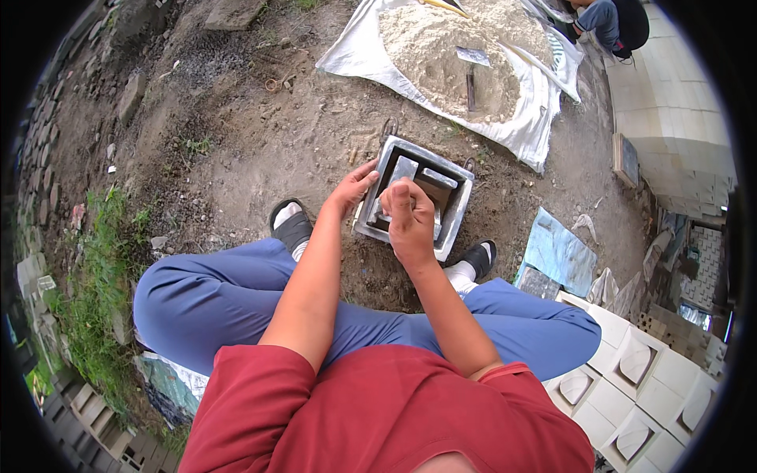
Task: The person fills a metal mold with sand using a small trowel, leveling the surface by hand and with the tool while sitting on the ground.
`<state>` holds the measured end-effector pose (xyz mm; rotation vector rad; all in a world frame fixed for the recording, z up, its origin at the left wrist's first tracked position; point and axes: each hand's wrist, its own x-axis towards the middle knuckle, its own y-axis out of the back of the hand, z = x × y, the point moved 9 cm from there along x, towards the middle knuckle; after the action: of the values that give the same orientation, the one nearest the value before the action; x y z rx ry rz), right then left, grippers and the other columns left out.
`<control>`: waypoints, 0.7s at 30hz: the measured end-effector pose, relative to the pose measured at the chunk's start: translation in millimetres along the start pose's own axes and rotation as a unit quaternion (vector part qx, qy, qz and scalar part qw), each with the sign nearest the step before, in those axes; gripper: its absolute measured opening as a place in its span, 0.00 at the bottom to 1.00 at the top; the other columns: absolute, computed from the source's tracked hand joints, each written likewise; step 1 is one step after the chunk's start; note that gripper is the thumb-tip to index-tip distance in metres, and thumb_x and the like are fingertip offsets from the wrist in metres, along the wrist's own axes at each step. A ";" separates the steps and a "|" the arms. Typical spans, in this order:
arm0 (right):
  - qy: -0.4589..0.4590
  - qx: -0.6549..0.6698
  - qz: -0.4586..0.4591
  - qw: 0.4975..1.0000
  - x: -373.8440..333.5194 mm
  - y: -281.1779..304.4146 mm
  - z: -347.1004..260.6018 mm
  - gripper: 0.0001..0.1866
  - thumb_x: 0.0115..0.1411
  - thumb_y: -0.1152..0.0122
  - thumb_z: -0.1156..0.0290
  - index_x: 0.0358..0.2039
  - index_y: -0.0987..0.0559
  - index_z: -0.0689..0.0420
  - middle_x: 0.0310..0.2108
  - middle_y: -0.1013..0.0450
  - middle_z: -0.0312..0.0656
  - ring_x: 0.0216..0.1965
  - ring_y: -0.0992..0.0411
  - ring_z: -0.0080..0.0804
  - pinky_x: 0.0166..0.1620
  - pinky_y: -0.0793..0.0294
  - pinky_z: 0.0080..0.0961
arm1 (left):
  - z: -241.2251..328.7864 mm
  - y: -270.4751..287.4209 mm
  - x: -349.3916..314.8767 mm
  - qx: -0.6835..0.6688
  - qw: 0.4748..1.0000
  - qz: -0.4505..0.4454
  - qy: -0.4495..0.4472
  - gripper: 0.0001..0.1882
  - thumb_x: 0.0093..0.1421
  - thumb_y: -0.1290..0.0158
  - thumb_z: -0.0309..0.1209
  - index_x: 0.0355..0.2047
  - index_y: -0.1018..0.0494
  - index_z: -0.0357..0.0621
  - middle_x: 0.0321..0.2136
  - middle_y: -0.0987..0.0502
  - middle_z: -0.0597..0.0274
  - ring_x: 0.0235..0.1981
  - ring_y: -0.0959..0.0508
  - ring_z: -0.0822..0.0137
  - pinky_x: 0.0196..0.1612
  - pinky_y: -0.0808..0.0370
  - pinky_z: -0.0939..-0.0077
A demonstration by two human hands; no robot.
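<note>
A rectangular metal box mould [455,168] stands on the dirt between my feet, tilted slightly in view. Flat grey raised pieces [405,168] show inside it, around a brown bottom. My left hand [355,189] lies against the mould's left wall, its fingers gripping the rim. Over the mould's opening, my right hand [410,217] is closed in a fist with the thumb uppermost. Whatever is in that fist is hidden by the fingers, and the hand also covers part of the mould's inside.
Beyond the mould, a white sheet [516,142] bears a heap of pale sand-like powder [426,55] with a dark-handled trowel [471,87] on it. Pale moulded blocks [631,437] line the right. A blue sheet [560,252] lies nearby; another person [611,27] crouches far right.
</note>
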<state>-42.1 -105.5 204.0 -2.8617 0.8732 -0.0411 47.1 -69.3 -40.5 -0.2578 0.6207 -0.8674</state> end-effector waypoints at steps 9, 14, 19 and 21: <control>-0.014 -0.062 -0.076 0.995 11.3 -5.0 31.8 0.28 0.74 0.49 0.43 0.29 0.32 0.55 0.26 0.41 0.26 0.30 0.46 0.15 0.33 0.44 0.18 | -2.1 -1.2 -0.4 -0.024 0.999 0.006 0.031 0.30 0.72 0.43 0.36 0.72 0.35 0.48 0.66 0.28 0.65 0.65 0.30 0.70 0.68 0.34 0.70; -0.061 -0.071 -0.070 0.993 1.7 -0.8 26.2 0.27 0.74 0.48 0.44 0.29 0.31 0.56 0.26 0.40 0.25 0.30 0.45 0.14 0.33 0.44 0.18 | -0.3 -8.9 -3.7 -0.042 0.998 0.007 0.043 0.30 0.72 0.43 0.35 0.72 0.36 0.47 0.65 0.27 0.64 0.64 0.30 0.71 0.66 0.33 0.70; -0.044 -0.097 -0.089 0.990 7.7 -3.1 40.6 0.23 0.74 0.44 0.49 0.35 0.23 0.58 0.27 0.36 0.24 0.30 0.43 0.12 0.32 0.42 0.17 | 0.9 -1.1 -3.9 -0.040 0.998 0.006 0.053 0.30 0.72 0.44 0.34 0.73 0.36 0.50 0.66 0.28 0.64 0.64 0.30 0.70 0.66 0.33 0.70; -0.054 -0.093 -0.073 0.992 14.0 2.6 33.9 0.23 0.74 0.44 0.48 0.35 0.22 0.58 0.27 0.36 0.24 0.30 0.42 0.13 0.33 0.40 0.17 | 3.7 -2.1 -6.7 -0.034 0.998 0.000 0.044 0.30 0.72 0.44 0.34 0.73 0.36 0.50 0.66 0.28 0.64 0.64 0.29 0.70 0.66 0.33 0.70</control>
<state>-29.6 -110.8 169.8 -3.0613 0.6787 0.1876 44.7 -65.6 -33.9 -0.2828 0.7326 -0.8607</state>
